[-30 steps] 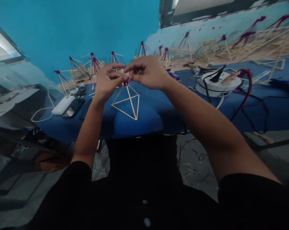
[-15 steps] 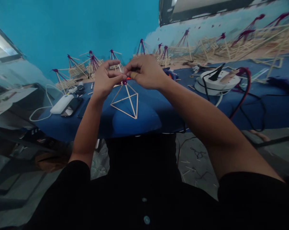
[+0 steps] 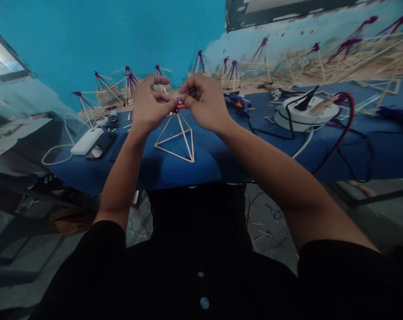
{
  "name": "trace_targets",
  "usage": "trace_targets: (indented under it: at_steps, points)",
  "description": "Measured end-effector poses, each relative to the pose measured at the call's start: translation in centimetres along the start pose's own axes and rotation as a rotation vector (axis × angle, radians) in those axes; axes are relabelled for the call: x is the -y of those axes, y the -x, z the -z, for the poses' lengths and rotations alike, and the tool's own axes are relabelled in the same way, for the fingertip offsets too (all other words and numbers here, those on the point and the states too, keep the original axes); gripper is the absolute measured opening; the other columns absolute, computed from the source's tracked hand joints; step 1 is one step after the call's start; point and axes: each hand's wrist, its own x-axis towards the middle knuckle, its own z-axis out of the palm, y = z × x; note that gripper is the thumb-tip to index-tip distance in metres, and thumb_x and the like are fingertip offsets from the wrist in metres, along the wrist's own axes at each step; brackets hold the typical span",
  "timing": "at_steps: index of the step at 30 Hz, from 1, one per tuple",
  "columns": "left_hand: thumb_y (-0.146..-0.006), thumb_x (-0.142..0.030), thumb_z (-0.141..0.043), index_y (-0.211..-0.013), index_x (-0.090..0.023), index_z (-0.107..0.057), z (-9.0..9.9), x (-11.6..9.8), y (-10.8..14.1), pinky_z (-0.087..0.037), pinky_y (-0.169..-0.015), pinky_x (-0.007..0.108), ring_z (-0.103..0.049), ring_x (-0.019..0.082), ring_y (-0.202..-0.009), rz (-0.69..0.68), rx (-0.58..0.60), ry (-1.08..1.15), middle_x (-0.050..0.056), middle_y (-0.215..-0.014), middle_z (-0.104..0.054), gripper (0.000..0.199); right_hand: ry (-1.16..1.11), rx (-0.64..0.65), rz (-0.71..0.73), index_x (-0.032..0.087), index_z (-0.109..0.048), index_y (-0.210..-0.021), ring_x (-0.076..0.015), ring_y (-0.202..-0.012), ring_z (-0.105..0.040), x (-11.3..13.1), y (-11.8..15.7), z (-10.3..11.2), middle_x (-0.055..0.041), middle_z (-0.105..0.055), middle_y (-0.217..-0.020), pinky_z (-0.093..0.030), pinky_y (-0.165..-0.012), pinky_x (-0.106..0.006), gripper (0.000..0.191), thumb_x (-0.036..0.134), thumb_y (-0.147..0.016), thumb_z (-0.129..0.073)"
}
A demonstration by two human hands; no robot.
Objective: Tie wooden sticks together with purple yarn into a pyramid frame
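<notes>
A pyramid-shaped frame of thin pale sticks stands on the blue table, its top bound with dark red material. My left hand pinches at this top from the left, thumb and forefinger together, the other fingers loosely bent. From the right, my right hand closes its thumb and fingers beside the same top. A small orange-red piece shows between the two hands. What exactly lies between the right fingertips is too small to make out.
Several stick models with purple tops line the wall behind. A white power strip with cables and a blue glue gun lie at the right. A white power bank and phones lie at the left.
My right hand has drawn slightly to the right of the frame's top, and more of the orange-red piece shows. The view has shifted a little. My left hand stays at the top.
</notes>
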Motion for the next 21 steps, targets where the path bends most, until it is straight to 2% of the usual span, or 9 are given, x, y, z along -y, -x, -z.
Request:
trace_targets:
  at_steps: [5, 8, 10, 13, 17, 21]
  points:
    - [-0.069, -0.036, -0.101, -0.108, -0.032, -0.067, -0.2, 1.2, -0.1, -0.063, -0.064, 0.039, -0.079, 0.022, -0.075, 0.043, 0.006, 0.091, -0.004, -0.076, -0.082, 0.052, -0.272, -0.116, -0.132, 0.025, -0.068, -0.108, -0.0195, -0.095, -0.073, -3.3, 1.0, -1.9, -0.0033, -0.075, -0.099, -0.062, -0.091, -0.036, 0.025, 0.035, -0.093, -0.086]
    - [-0.070, -0.035, -0.100, -0.107, -0.031, -0.065, -0.3, 1.9, -0.2, -0.064, -0.065, 0.039, -0.079, 0.021, -0.074, 0.050, 0.001, 0.114, -0.003, -0.078, -0.082, 0.051, -0.398, -0.151, -0.191, 0.022, -0.072, -0.106, -0.0165, -0.093, -0.072, -4.4, 1.9, -3.0, -0.0025, -0.076, -0.098, -0.062, -0.093, -0.034, 0.016, 0.026, -0.092, -0.080]
    - [-0.071, -0.035, -0.100, -0.107, -0.030, -0.065, -0.3, 2.2, -0.2, -0.065, -0.067, 0.039, -0.079, 0.021, -0.075, 0.059, -0.007, 0.117, -0.002, -0.078, -0.082, 0.050, -0.460, -0.151, -0.208, 0.020, -0.076, -0.103, -0.0153, -0.092, -0.072, -4.6, 2.5, -3.5, -0.0026, -0.077, -0.097, -0.062, -0.094, -0.034, 0.014, 0.019, -0.089, -0.076]
    - [-0.072, -0.035, -0.100, -0.106, -0.029, -0.065, -0.2, 2.5, -0.2, -0.065, -0.070, 0.040, -0.080, 0.023, -0.080, 0.075, -0.011, 0.133, -0.002, -0.078, -0.081, 0.049, -0.488, -0.163, -0.226, 0.019, -0.080, -0.099, -0.0165, -0.098, -0.074, -4.1, 3.0, -3.8, -0.0040, -0.081, -0.102, -0.062, -0.097, -0.034, 0.016, 0.017, -0.084, -0.076]
    - [-0.072, -0.036, -0.100, -0.104, -0.029, -0.066, -0.2, 2.4, -0.3, -0.065, -0.072, 0.041, -0.080, 0.023, -0.081, 0.084, -0.017, 0.144, -0.002, -0.077, -0.081, 0.047, -0.441, -0.172, -0.266, 0.021, -0.084, -0.097, -0.0187, -0.103, -0.075, -3.4, 3.2, -3.8, -0.0045, -0.082, -0.106, -0.063, -0.096, -0.036, 0.010, 0.024, -0.087, -0.080]
    - [-0.073, -0.038, -0.100, -0.110, -0.029, -0.065, 0.0, 2.0, -0.5, -0.065, -0.072, 0.040, -0.078, 0.020, -0.077, 0.107, 0.004, 0.110, -0.004, -0.076, -0.080, 0.052, -0.394, -0.180, -0.269, 0.023, -0.082, -0.098, -0.0178, -0.096, -0.073, -3.3, 2.4, -3.9, -0.0033, -0.080, -0.103, -0.062, -0.086, -0.033, 0.014, 0.036, -0.093, -0.083]
